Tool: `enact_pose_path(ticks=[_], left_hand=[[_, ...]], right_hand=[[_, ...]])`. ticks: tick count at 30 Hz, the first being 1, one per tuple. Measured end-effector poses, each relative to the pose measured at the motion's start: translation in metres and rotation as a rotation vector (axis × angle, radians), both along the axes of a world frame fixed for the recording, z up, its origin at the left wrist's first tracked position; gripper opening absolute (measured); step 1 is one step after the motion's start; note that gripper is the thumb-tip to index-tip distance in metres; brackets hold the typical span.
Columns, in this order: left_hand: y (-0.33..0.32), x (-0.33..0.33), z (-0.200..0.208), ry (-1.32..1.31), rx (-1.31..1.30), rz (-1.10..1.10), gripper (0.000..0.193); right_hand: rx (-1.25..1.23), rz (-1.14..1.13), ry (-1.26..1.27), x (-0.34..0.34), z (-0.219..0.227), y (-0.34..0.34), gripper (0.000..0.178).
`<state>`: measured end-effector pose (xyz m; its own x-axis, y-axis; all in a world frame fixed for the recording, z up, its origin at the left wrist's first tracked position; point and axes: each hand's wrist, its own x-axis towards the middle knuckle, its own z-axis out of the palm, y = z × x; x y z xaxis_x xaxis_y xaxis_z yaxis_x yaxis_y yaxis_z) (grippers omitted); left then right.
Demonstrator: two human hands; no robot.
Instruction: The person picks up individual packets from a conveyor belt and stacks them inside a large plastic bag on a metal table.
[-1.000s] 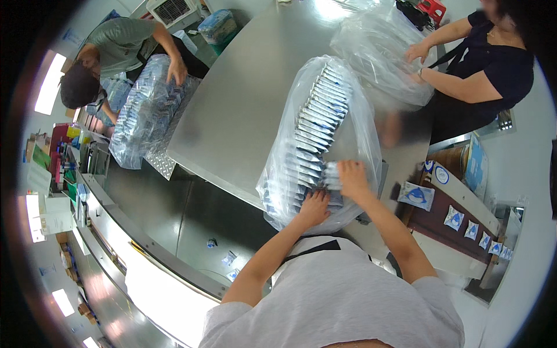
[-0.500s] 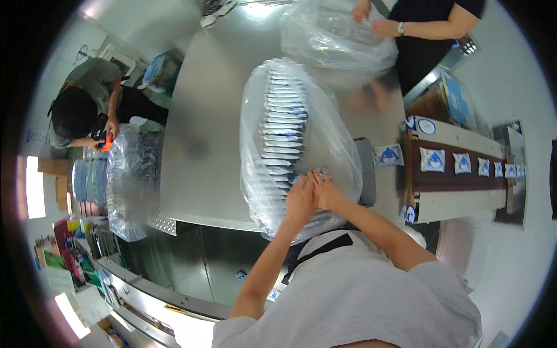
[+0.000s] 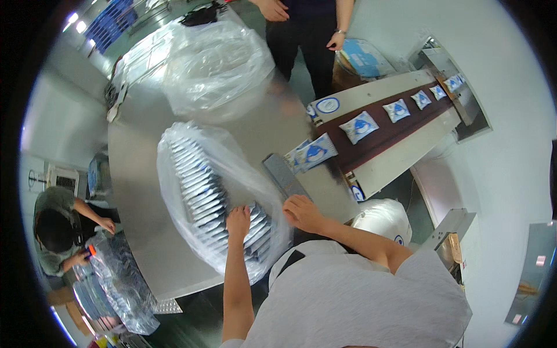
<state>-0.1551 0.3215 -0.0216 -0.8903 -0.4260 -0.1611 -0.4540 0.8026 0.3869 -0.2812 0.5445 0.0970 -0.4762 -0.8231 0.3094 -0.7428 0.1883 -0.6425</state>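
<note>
Resting on white-and-blue packets (image 3: 200, 187) inside a clear bag (image 3: 223, 144), the left hand (image 3: 238, 222) has its fingers close together; whether they clamp a packet I cannot tell. The bag lies at the near edge of the bench (image 3: 139, 203), its packets in a curved row. The right hand (image 3: 303, 213), fingers curled, is at the near end of a grey bar (image 3: 284, 173); its grip cannot be made out. Loose packets (image 3: 316, 152) lie at the bench's right edge, beside a conveyor (image 3: 389, 135).
</note>
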Motion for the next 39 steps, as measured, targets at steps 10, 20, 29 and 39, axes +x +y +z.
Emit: enact_pose_path(ticks=[10, 20, 29, 39], left_hand=[[0.028, 0.001, 0.025, 0.027, -0.089, 0.109, 0.031], [0.053, -0.028, 0.076, 0.458, -0.183, 0.447, 0.027], [0.161, -0.146, 0.128, 0.33, 0.814, 0.25, 0.02], [0.217, -0.175, -0.048, 0.222, 1.91, 0.722, 0.027]], right_hand=[[0.278, -0.061, -0.047, -0.138, -0.039, 0.131, 0.012], [0.867, -0.342, 0.332, -0.441, -0.006, 0.232, 0.028], [1.207, 0.042, 0.31, -0.487, -0.003, 0.23, 0.042], [0.809, 0.82, -0.348, -0.353, -0.025, -0.022, 0.065]])
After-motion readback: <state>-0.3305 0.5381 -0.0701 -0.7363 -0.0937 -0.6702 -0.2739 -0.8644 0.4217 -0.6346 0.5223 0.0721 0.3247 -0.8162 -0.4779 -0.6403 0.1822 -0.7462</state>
